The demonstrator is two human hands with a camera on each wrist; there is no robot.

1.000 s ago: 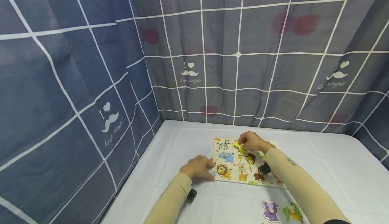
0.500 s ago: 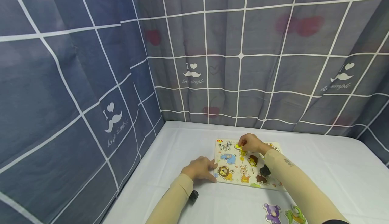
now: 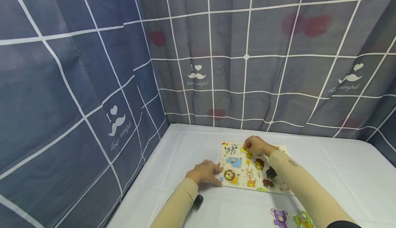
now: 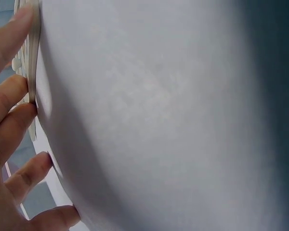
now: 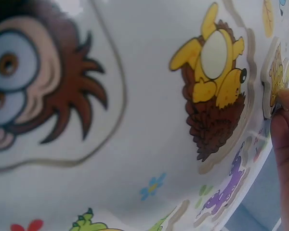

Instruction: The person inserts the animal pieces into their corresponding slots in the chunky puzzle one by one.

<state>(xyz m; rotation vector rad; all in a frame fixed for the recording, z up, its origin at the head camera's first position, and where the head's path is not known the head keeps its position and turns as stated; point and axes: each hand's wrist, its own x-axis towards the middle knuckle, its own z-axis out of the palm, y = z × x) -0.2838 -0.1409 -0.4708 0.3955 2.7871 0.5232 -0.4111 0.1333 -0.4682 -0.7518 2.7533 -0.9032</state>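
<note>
In the head view a flat wooden animal puzzle board (image 3: 242, 173) lies on the white table. My right hand (image 3: 256, 145) pinches a small yellow animal puzzle piece (image 3: 248, 154) over the board's upper middle. The right wrist view has this spotted piece (image 5: 275, 77) at its right edge, thumb and fingertip on it, close over the board. My left hand (image 3: 205, 172) rests at the board's left edge with its fingers spread; in the left wrist view the fingertips (image 4: 19, 86) touch the board's side. My right arm covers the board's right part.
On the board show a zebra (image 3: 231, 149), a blue elephant (image 3: 234, 162), a lion (image 3: 230, 176), a kangaroo (image 3: 251, 178) and a hedgehog (image 3: 259, 164). A purple animal piece (image 3: 279, 218) and a green crocodile piece (image 3: 304, 220) lie at the table's front. Checked curtains (image 3: 229, 69) stand behind.
The right hand has lowered the tilted yellow piece closer onto the board. The left hand keeps its place at the board's edge; the whole head view has shifted slightly.
</note>
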